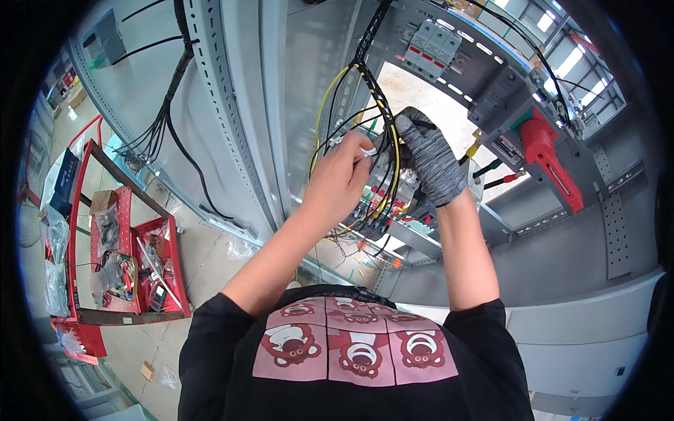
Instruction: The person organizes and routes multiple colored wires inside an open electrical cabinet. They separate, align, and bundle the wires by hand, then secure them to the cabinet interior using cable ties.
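"Two hands flanked the wire bundle (376, 92). Where did that hang?"

"Well to the left of the red handle (544, 154). The bare left hand (341, 177) was on the bundle's side farther from the handle, the gloved right hand (430, 156) on the side facing it."

"And its long axis?"

"It came down from higher than the handle, bent, and dropped to about the handle's own level. There its black wires and a yellow wire (397, 156) fanned out between the hands."

"Which hand was nearer?"

"Hardly a choice: the left fingertips had the wires just to their right, the gloved thumb had the bundle just to its left."

"How were the fingers set?"

"The left ones were drawn together on a small pale piece (368, 151). The gloved ones curled out of sight toward the wires; whether they gripped any, I couldn't tell."
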### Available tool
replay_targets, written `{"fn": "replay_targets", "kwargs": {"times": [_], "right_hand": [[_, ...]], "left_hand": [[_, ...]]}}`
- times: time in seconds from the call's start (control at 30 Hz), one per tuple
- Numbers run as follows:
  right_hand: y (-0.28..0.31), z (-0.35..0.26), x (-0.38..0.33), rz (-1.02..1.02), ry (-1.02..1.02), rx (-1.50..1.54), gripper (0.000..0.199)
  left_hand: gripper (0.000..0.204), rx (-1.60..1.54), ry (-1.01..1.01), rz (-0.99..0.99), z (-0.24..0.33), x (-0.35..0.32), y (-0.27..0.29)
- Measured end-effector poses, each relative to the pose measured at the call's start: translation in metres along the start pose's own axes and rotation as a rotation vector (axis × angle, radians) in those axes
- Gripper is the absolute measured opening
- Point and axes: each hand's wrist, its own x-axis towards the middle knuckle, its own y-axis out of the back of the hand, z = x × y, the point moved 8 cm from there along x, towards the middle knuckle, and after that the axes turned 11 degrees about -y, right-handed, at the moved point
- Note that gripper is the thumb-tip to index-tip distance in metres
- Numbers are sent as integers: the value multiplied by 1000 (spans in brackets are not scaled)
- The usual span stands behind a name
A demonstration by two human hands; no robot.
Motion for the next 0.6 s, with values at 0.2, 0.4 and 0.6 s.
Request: {"fn": "replay_targets", "kwargs": {"times": [0.2, 0.4, 0.6], "right_hand": [[2, -5, -5, 41, -26, 8, 27], [2, -1, -3, 16, 8, -8, 31], [-8, 3, -9, 3, -14, 161, 28]], "left_hand": [[9, -77, -7, 24, 1, 10, -1], [6, 157, -227, 34, 32, 15, 3], [7, 193, -104, 92, 1, 13, 17]]}}
